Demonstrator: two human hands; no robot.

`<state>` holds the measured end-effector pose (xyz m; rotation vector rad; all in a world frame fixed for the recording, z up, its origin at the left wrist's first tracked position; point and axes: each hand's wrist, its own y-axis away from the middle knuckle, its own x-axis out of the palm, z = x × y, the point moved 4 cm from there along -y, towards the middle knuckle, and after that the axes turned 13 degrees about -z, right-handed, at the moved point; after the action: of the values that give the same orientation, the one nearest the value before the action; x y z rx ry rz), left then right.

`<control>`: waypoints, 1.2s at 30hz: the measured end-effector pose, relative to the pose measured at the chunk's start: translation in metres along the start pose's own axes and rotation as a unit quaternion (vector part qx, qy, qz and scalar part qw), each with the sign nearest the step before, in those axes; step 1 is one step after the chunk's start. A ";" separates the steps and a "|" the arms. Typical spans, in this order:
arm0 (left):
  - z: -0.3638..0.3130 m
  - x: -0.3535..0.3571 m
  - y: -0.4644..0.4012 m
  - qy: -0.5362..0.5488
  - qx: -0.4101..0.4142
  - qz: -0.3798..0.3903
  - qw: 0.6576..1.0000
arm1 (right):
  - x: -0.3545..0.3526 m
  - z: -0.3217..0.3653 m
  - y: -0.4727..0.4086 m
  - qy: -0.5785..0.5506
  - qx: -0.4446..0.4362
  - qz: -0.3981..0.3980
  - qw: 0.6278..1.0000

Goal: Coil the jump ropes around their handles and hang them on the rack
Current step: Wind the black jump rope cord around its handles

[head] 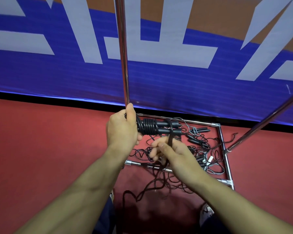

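Left hand point(123, 130) gripping side-by-side handles point(159, 127) pointing right; right hand point(171, 149) just below, pinching rope point(169, 138) rising toward them.

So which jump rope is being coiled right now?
Follow the upright chrome pole down to the left hand at its foot. That hand grips two black handles side by side, rope coils around them; every other rope lies loose on the floor.

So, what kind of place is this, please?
Probably a sports hall or gym. The floor is red sports flooring, a blue banner with large pale letters runs along the wall, and black jump ropes lie tangled inside a metal rack. The hands are coiling one.
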<state>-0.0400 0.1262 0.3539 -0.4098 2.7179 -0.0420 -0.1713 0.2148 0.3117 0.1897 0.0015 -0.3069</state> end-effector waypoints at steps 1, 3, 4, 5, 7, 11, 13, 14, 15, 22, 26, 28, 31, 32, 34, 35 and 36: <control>-0.001 0.001 0.001 0.002 -0.002 0.004 1.000 | -0.001 0.001 -0.001 0.025 -0.010 0.008 1.000; -0.002 0.003 0.004 0.004 -0.003 0.008 1.000 | -0.002 0.001 -0.001 0.041 -0.013 0.002 0.999; -0.003 0.003 0.005 0.005 -0.004 0.010 1.000 | -0.003 0.000 -0.002 0.045 -0.017 -0.014 0.999; -0.004 0.004 0.007 0.007 -0.005 0.012 1.000 | -0.004 -0.002 -0.003 0.051 -0.028 -0.039 0.998; -0.004 0.004 0.008 0.009 -0.010 0.016 1.000 | -0.009 -0.003 -0.002 0.104 -0.072 -0.092 0.988; -0.002 0.004 0.006 0.022 -0.032 0.009 0.999 | -0.016 0.002 0.005 0.194 -0.092 -0.083 0.973; -0.001 0.003 0.005 0.035 -0.048 0.009 0.998 | -0.018 0.006 0.004 0.159 -0.086 -0.087 0.980; 0.000 0.003 0.006 0.039 -0.055 0.010 0.998 | -0.018 0.009 0.001 0.153 -0.108 -0.092 0.978; 0.000 0.003 0.006 0.039 -0.059 0.011 0.997 | -0.019 0.011 -0.001 0.164 -0.138 -0.092 0.973; 0.000 0.005 0.006 0.041 -0.057 0.006 0.998 | -0.014 0.000 -0.011 0.046 -0.060 -0.076 0.994; 0.000 0.006 0.007 0.042 -0.055 0.006 0.998 | -0.008 0.000 -0.018 -0.170 0.011 -0.031 0.985; 0.001 0.011 0.012 0.049 -0.059 0.021 0.997 | -0.008 0.002 -0.017 -0.167 -0.006 -0.011 0.986; 0.004 0.017 0.019 0.022 -0.041 0.046 0.998 | -0.006 -0.001 -0.012 -0.038 -0.043 0.000 0.998; 0.005 0.017 0.019 0.008 -0.031 0.049 0.998 | -0.007 -0.002 -0.010 0.020 -0.054 0.001 0.998; 0.003 0.015 0.019 -0.014 -0.011 0.047 0.999 | -0.011 0.001 -0.008 0.142 -0.082 0.009 0.986; 0.002 0.014 0.018 -0.018 -0.004 0.044 0.999 | -0.013 0.002 -0.006 0.186 -0.091 0.022 0.978; 0.001 0.013 0.017 -0.014 0.000 0.038 0.999 | -0.013 0.004 -0.004 0.220 -0.100 0.036 0.970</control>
<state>-0.0557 0.1392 0.3469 -0.3033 2.7026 -0.0148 -0.1854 0.2138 0.3156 0.0538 0.4631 -0.1863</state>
